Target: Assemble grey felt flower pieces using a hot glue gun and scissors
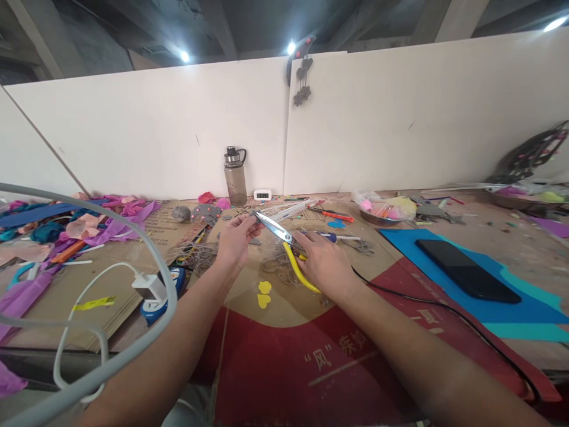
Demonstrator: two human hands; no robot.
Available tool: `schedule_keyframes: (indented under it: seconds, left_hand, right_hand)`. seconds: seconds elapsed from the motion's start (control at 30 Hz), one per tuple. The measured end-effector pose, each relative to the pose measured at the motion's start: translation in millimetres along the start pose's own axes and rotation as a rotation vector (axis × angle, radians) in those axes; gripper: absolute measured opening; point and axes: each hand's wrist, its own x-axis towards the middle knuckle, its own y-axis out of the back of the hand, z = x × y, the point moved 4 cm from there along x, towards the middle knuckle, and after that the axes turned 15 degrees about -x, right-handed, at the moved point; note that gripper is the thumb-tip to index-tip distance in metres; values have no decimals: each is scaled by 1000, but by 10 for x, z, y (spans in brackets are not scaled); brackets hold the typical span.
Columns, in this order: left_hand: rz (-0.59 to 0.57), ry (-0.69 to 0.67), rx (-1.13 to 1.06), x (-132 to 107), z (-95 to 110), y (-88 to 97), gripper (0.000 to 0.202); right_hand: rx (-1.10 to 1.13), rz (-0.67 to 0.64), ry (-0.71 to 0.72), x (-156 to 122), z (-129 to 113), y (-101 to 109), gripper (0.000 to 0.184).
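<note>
White partition (146,136) spans the back, behind a cluttered tabletop (484,219). Cardboard sheet (267,367), brown at the far part and dark red nearer, lies on the tabletop in front of the person.

Far left: heap of coloured sheet scraps (84,225), purple, teal and peach among them. Right side: blue sheet (533,308) over a turquoise one.

Shallow bowl (377,221) right of centre near the back, pink and orange items in plastic on it. Tinted bottle (235,181) upright just in front of the partition.

Right hand (323,261) over the cardboard, fingers clamped on the scissors at the yellow handles. Left hand (235,243) opposite, fingers drawn together at the blade tip; cannot tell what, if anything, sits between them. Scissors (278,228) held above the cardboard between the two hands, blades pointing away and leftward; whether the blades are parted is unclear.

Dark phone (466,270) flat on the blue sheet. Loose grey cord (284,261) tangled beneath the scissors. White plug (151,287) with a cable, left of the left forearm. Small white digital clock (262,195) right of the bottle.

Smallest: two yellow cut pieces (264,300) on the cardboard, nearer the person than the scissors; small blue pieces (336,224) beyond the right hand.
</note>
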Motion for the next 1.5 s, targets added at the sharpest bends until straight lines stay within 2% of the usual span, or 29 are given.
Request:
schedule_keyframes:
  seconds: [0.23, 0.53, 0.77, 0.83, 0.97, 1.1, 1.2, 1.33, 1.4, 1.5]
  left_hand:
    - [-3, 5, -2, -7, -1, -13, 23]
    - [-5, 25, -36, 7, -7, -6, 20]
    - [55, 43, -28, 67, -17, 83, 21]
    - [94, 4, 10, 95, 22, 129, 23]
    - [161, -170, 145, 147, 172, 205, 25]
    - [107, -170, 158, 145, 210, 168, 27]
    - [16, -149, 166, 90, 167, 76, 26]
    - [-68, -113, 204, 14, 61, -20, 23]
    - [-89, -102, 235, -12, 6, -47, 22]
    - [-130, -92, 295, -57, -70, -93, 20]
  right_hand:
    - [5, -14, 6, 4, 14, 13, 35]
    - [42, 29, -16, 10, 21, 13, 29]
    - [449, 14, -49, 60, 110, -100, 27]
    - [486, -14, -56, 73, 135, -156, 24]
    - [410, -142, -92, 67, 113, -262, 23]
    - [324, -222, -84, 17, -1, -283, 36]
    - [294, -229, 5, -28, -84, -262, 38]
    - [289, -128, 155, -43, -121, -139, 22]
    - [382, 4, 112, -8, -81, -26, 17]
    - [613, 232, -6, 72, -9, 127, 19]
